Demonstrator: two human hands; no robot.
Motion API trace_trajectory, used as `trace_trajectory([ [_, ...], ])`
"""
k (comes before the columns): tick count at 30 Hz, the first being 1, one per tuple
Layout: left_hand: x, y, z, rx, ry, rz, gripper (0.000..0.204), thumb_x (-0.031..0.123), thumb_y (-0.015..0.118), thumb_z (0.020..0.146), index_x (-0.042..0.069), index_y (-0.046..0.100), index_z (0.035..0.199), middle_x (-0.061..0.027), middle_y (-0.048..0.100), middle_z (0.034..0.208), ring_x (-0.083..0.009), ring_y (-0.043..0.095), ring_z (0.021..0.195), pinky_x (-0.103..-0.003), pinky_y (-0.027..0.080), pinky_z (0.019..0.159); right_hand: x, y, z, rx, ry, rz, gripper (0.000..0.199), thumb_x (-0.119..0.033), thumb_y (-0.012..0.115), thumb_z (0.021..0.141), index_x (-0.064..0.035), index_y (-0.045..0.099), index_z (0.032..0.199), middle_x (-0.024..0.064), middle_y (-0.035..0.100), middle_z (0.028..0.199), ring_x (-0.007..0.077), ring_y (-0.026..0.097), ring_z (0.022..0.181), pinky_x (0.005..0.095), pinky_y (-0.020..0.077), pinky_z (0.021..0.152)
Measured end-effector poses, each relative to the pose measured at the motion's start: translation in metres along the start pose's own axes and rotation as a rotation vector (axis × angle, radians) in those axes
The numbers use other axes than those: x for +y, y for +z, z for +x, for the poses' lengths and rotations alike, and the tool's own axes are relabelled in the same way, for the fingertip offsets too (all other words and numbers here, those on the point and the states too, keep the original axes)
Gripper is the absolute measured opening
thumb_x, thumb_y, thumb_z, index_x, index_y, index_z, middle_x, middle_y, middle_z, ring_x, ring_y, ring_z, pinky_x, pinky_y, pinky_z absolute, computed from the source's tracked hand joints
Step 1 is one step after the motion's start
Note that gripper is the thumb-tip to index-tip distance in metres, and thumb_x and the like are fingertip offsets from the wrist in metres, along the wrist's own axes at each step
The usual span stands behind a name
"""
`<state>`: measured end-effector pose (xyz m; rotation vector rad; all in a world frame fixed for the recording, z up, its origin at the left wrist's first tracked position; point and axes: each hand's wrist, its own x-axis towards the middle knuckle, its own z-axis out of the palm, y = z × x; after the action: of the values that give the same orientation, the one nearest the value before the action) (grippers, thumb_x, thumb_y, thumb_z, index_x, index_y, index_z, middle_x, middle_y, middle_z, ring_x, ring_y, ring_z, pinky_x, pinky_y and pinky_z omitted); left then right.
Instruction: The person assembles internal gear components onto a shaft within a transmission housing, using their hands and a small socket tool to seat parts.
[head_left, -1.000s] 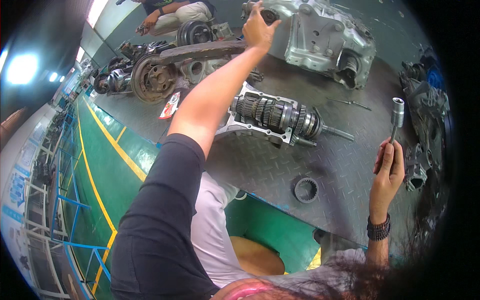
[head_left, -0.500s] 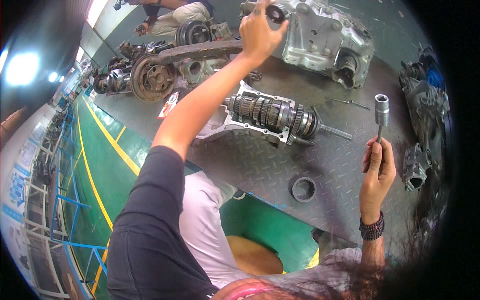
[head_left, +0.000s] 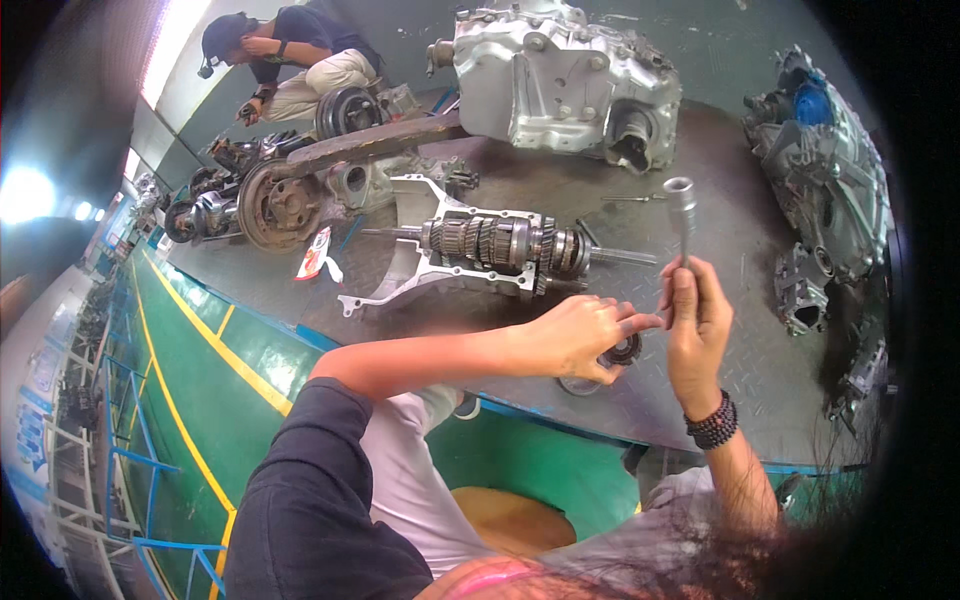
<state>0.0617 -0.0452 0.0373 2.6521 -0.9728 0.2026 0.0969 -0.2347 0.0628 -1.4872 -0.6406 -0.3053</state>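
Observation:
My right hand (head_left: 697,335) is closed round the thin shaft of a socket wrench (head_left: 681,205), its silver socket pointing up. Close beside it, my left hand (head_left: 575,335) grips a dark toothed ring (head_left: 626,349) over the near part of the bench. Under that hand lies a silver ring (head_left: 578,385), partly covered by my fingers. Beyond both hands sits an opened gearbox housing (head_left: 400,270) with a gear shaft (head_left: 510,243) lying in it. A slim metal rod (head_left: 632,198) rests on the bench just past the socket.
A large silver transmission case (head_left: 565,85) stands at the back of the metal bench (head_left: 480,350). More castings (head_left: 825,180) line the right side. A rusty brake drum (head_left: 280,203) and other parts crowd the left. Another person (head_left: 300,60) crouches at the far left.
My left hand has come back from the far transmission case to near my right hand, carrying the dark ring. The socket wrench stays upright in my right hand.

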Motion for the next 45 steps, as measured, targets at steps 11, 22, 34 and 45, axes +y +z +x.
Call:
trace_trajectory([
  [11, -0.024, 0.059, 0.019, -0.079, -0.037, -0.127, 0.063, 0.034, 0.081, 0.082, -0.001, 0.050, 0.125, -0.0224, 0.066, 0.104, -0.0421, 0.066, 0.093, -0.052, 0.056, 0.080, 0.001, 0.010, -0.002, -0.141, -0.072, -0.139, 0.018, -0.014, 0.057, 0.108, 0.0018, 0.066, 0.104, 0.0078, 0.062, 0.075, 0.0147, 0.060, 0.066, 0.0306, 0.0490, 0.063],
  [22, -0.013, -0.037, -0.034, 0.023, -0.330, -0.228, 0.051, 0.038, 0.064, 0.102, 0.006, 0.055, 0.140, -0.0191, 0.070, 0.122, -0.0382, 0.070, 0.107, -0.047, 0.057, 0.090, -0.003, 0.016, -0.004, -0.198, -0.048, -0.032, 0.020, -0.017, 0.054, 0.110, 0.0001, 0.065, 0.107, 0.0080, 0.062, 0.075, 0.0155, 0.062, 0.067, 0.0309, 0.0507, 0.064],
  [34, -0.001, -0.079, -0.093, 0.410, -0.038, -0.334, 0.066, 0.003, 0.076, 0.091, 0.008, 0.049, 0.151, -0.0143, 0.053, 0.151, -0.0255, 0.059, 0.127, -0.038, 0.054, 0.100, 0.009, 0.024, -0.021, -0.572, 0.000, -0.148, 0.018, -0.013, 0.053, 0.110, 0.0005, 0.064, 0.106, 0.0060, 0.064, 0.074, 0.0146, 0.061, 0.061, 0.0302, 0.0492, 0.058],
  [45, -0.006, -0.061, -0.087, 0.393, -0.261, -0.406, 0.028, 0.013, 0.078, 0.094, 0.006, 0.074, 0.121, -0.0107, 0.075, 0.117, -0.0240, 0.071, 0.108, -0.035, 0.056, 0.091, 0.003, 0.017, -0.019, -0.613, 0.011, -0.290, 0.013, -0.013, 0.063, 0.103, -0.0025, 0.066, 0.110, 0.0170, 0.071, 0.088, 0.0357, 0.072, 0.078, 0.0422, 0.0549, 0.068],
])
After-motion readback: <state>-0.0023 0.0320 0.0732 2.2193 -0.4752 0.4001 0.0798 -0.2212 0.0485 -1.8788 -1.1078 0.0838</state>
